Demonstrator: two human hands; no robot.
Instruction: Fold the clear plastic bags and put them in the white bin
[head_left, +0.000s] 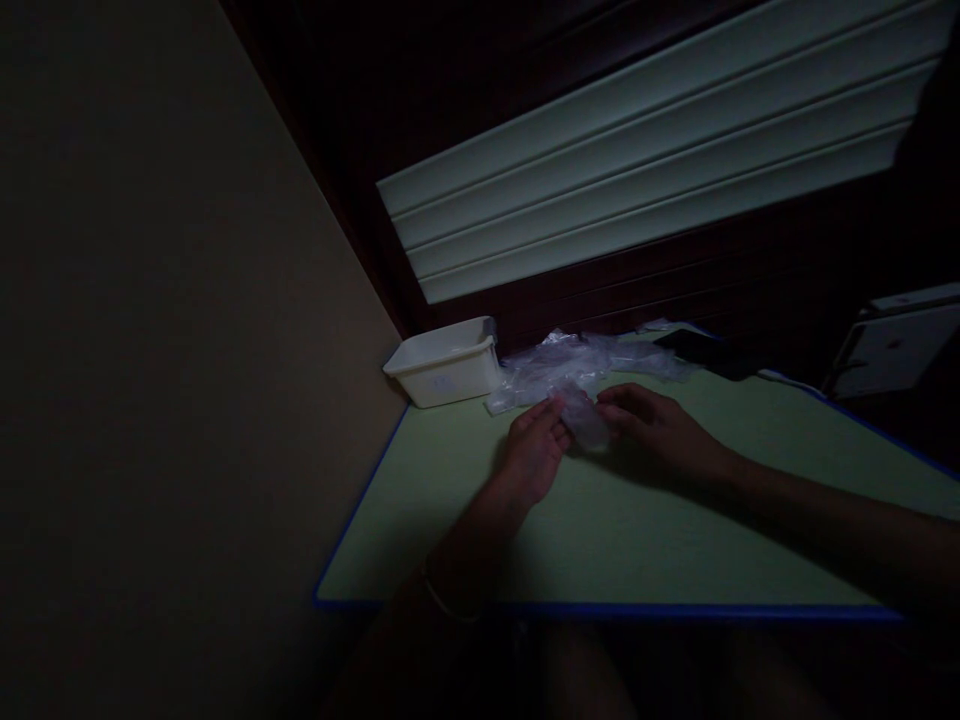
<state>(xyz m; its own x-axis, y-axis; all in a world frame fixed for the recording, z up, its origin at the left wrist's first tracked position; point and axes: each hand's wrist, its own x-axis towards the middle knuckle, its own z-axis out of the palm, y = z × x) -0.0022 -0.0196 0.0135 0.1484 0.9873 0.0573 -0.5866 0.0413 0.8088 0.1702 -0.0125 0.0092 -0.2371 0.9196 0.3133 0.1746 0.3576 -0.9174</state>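
Counter: green surface with a blue edge, set against a wall on the left, in very dim light. That light is the main risk; thin clear film is hard to see here, and a piece could be missed or mishandled

White plastic bin: at the far left corner of the counter, open at the top, contents not visible. A faint mark shows on its front wall, too small to read

Pile of clear plastic wrappers: loose, just beside the bin and behind the hands; light enough to slide off if brushed

Left hand and right hand: resting low on the counter, fingers of both pinching a small clear plastic bag held between them. The slick film may slip or tear if pulled unevenly

No brand, label or legible writing seen
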